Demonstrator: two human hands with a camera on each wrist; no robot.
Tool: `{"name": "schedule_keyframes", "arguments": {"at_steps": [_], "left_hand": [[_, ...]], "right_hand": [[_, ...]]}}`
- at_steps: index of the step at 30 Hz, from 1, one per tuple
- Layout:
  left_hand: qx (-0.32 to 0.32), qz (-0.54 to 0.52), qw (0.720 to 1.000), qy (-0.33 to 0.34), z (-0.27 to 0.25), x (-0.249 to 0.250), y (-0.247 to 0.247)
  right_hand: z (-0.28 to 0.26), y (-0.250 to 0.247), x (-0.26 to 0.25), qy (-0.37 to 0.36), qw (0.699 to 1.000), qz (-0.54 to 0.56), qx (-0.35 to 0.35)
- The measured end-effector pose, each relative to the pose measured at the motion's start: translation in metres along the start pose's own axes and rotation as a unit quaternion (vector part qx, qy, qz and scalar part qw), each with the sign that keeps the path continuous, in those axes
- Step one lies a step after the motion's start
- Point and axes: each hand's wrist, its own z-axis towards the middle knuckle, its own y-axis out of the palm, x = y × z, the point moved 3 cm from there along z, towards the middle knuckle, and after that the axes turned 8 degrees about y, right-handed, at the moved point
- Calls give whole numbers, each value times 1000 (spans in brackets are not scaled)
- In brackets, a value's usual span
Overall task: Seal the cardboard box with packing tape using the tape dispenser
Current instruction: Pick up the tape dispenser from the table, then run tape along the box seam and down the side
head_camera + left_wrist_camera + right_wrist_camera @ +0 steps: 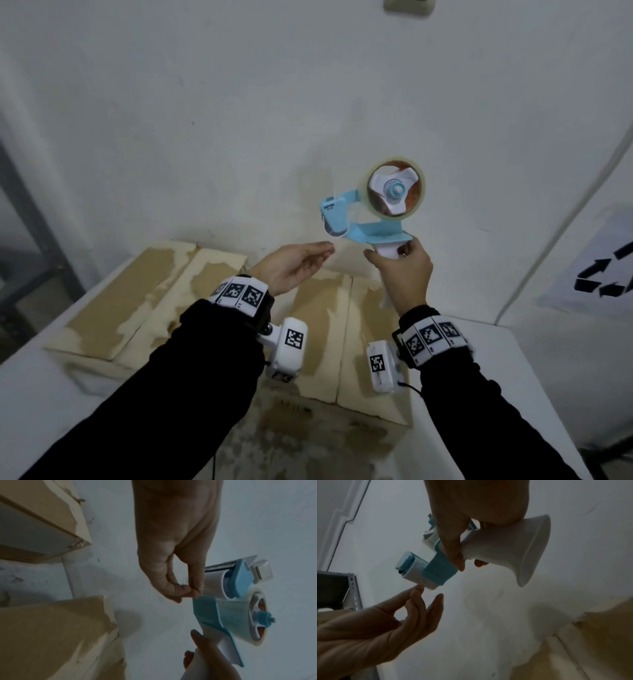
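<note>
My right hand (388, 254) grips the white handle of a blue and white tape dispenser (373, 233) and holds it up in front of the wall. A roll of clear tape (420, 198) sits on its hub. My left hand (328, 248) reaches to the dispenser's front end. In the left wrist view its thumb and forefinger (190, 591) pinch a thin clear tape end beside the roller and serrated blade (219, 564). The cardboard box (322, 325) stands below my wrists with its top flaps folded shut, their paper skin torn in patches.
A second worn cardboard box (137, 294) lies to the left on the white table (496, 363). The white wall (239, 102) is close behind. A sheet with a recycling symbol (606, 274) hangs at the right, and a metal rack (353, 591) stands at the left.
</note>
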Motion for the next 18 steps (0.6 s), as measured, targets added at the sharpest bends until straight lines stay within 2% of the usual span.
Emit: {"name": "schedule_keyframes", "arguments": {"at_steps": [3, 7, 13, 18], "left_hand": [[4, 16, 999, -34, -2, 20, -29], [0, 41, 999, -26, -9, 53, -77], [-23, 90, 995, -29, -16, 107, -158], [-25, 138, 990, -31, -21, 143, -209]], "right_hand": [[-8, 31, 1, 23, 1000, 0, 2], [-29, 82, -13, 21, 999, 38, 6], [-78, 173, -31, 75, 989, 120, -44], [-116, 225, -46, 104, 975, 180, -81]]}}
